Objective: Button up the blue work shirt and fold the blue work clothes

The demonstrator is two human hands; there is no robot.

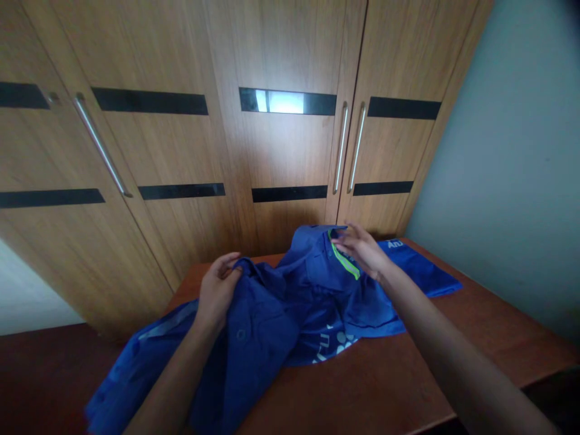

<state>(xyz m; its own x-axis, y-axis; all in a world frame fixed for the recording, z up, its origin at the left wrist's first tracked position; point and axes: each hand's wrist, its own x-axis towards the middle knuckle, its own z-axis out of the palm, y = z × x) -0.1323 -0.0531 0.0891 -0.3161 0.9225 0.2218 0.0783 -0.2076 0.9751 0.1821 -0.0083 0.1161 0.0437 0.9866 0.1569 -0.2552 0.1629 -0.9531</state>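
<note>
A blue button-up work jacket [267,320] lies loosely bunched on a reddish-brown table, with one part hanging toward the lower left. My left hand [219,287] pinches an edge of it between thumb and fingers, lifting that part a little. At the other end, my right hand [360,246] holds the fabric's upper edge beside a bright yellow-green strip [345,261]; its fingertips are partly hidden by the cloth. Beneath the jacket is smooth blue cloth [417,266] with white lettering, and more white print shows at the front. Whether this cloth is a separate piece I cannot tell.
The table [389,374] extends toward me and to the right. Behind it stands a wooden wardrobe [290,151] with black bands and long metal handles [341,148]. A pale wall [507,157] borders the right side, and dark floor [40,368] shows at lower left.
</note>
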